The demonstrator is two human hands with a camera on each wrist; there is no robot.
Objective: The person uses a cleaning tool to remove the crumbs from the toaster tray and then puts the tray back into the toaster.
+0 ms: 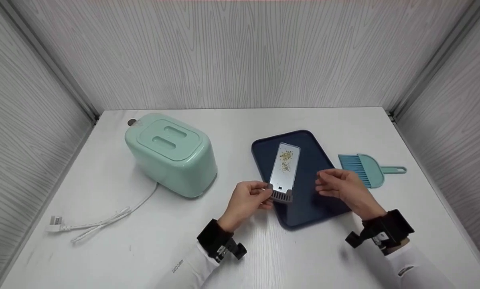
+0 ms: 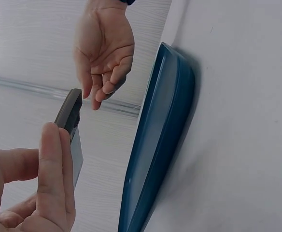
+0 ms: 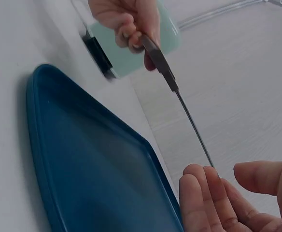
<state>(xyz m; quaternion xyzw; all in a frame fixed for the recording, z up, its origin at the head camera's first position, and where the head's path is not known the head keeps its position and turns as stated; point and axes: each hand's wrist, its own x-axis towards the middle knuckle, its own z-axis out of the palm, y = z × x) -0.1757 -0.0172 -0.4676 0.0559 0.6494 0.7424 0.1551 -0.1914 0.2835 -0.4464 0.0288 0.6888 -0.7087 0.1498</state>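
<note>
My left hand (image 1: 246, 200) pinches the dark slotted handle of a toaster crumb tray (image 1: 282, 176). Golden crumbs (image 1: 286, 158) lie on its shiny metal plate. The crumb tray is held above a dark blue serving tray (image 1: 304, 212), apart from it in the right wrist view. To the right, my right hand (image 1: 346, 190) hovers over the serving tray's right edge, fingers loosely bent and holding nothing. Seen from the left wrist, the right hand (image 2: 105, 53) faces palm-up with a gap between thumb and fingers.
A mint-green toaster (image 1: 171, 156) with a lid on top stands at the left. Its white cord (image 1: 107, 222) runs to a plug (image 1: 57, 225) near the left side. A small teal brush (image 1: 370, 170) lies right of the serving tray. Wood-grain walls (image 1: 240, 52) enclose the white table.
</note>
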